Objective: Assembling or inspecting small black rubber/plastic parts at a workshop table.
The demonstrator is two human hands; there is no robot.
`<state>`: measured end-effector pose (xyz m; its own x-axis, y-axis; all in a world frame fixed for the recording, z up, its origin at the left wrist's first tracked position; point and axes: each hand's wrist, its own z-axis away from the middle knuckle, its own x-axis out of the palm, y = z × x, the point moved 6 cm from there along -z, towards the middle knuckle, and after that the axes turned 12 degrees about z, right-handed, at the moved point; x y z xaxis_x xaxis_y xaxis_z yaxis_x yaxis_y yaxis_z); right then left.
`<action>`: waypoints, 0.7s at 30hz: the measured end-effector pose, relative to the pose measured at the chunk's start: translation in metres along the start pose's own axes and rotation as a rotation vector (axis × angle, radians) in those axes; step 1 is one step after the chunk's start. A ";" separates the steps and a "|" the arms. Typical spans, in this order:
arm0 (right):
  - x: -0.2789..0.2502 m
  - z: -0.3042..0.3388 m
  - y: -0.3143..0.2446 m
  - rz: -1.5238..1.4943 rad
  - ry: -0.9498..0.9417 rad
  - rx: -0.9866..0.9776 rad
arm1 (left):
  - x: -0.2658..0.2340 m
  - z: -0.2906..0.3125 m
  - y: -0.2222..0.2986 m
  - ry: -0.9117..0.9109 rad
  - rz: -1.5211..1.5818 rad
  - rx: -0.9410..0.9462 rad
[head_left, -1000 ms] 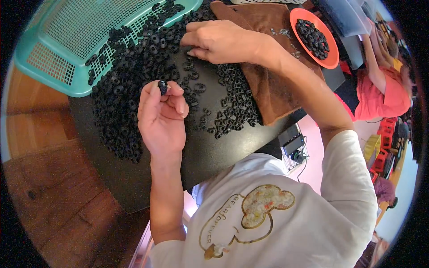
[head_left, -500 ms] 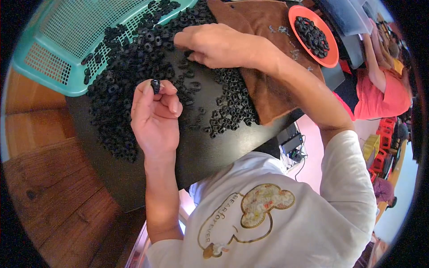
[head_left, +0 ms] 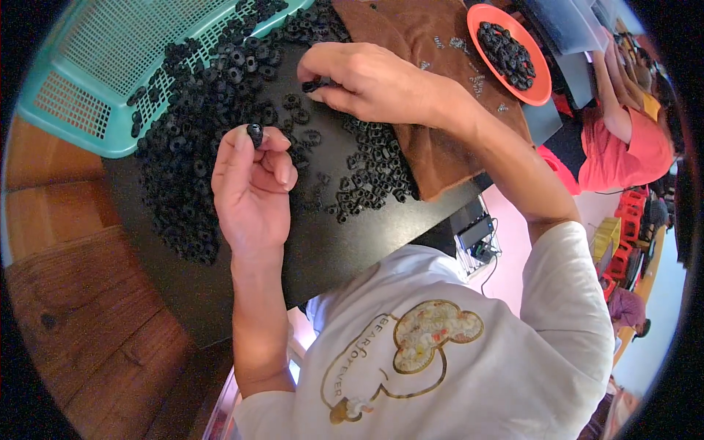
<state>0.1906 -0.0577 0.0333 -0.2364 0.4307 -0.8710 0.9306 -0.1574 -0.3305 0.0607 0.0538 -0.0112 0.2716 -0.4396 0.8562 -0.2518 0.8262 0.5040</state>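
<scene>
My left hand point(head_left: 253, 194), palm up, pinches a small rounded black plastic part point(head_left: 254, 133) between thumb and fingertips. Farther right, my right hand point(head_left: 378, 82) grips another small black plastic piece point(head_left: 314, 85) between thumb and forefinger, above the dark table point(head_left: 345, 249). A large heap of black round plastic parts point(head_left: 176, 183) lies left of and beyond my left hand. Below my right hand spreads a group of smaller, squarish black pieces point(head_left: 374, 172). What my curled right fingers cover is hidden.
A green mesh basket point(head_left: 117, 139) tips toward the heap at the far left. On the right, a brown cloth point(head_left: 447, 154) bears small metal springs point(head_left: 460, 45). An orange plate point(head_left: 541, 86) of black parts stands beyond it. A person in a red shirt point(head_left: 631, 158) sits farther right.
My right hand has moved slightly right and down, away from the heap, and the black piece in its fingers now shows. My left hand keeps its pinch. The view has shifted slightly.
</scene>
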 end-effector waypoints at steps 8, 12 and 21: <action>-0.019 0.007 0.007 -0.005 0.054 0.085 | -0.002 0.000 -0.001 -0.013 0.002 -0.001; -0.012 0.012 0.009 0.075 0.028 0.036 | -0.002 0.001 -0.001 -0.026 0.023 -0.013; 0.004 0.012 0.000 0.227 -0.202 0.047 | -0.004 0.000 0.000 -0.020 0.039 -0.024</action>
<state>0.1861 -0.0669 0.0257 -0.0790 0.1950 -0.9776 0.9533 -0.2720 -0.1313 0.0599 0.0553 -0.0150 0.2437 -0.4138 0.8771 -0.2396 0.8507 0.4679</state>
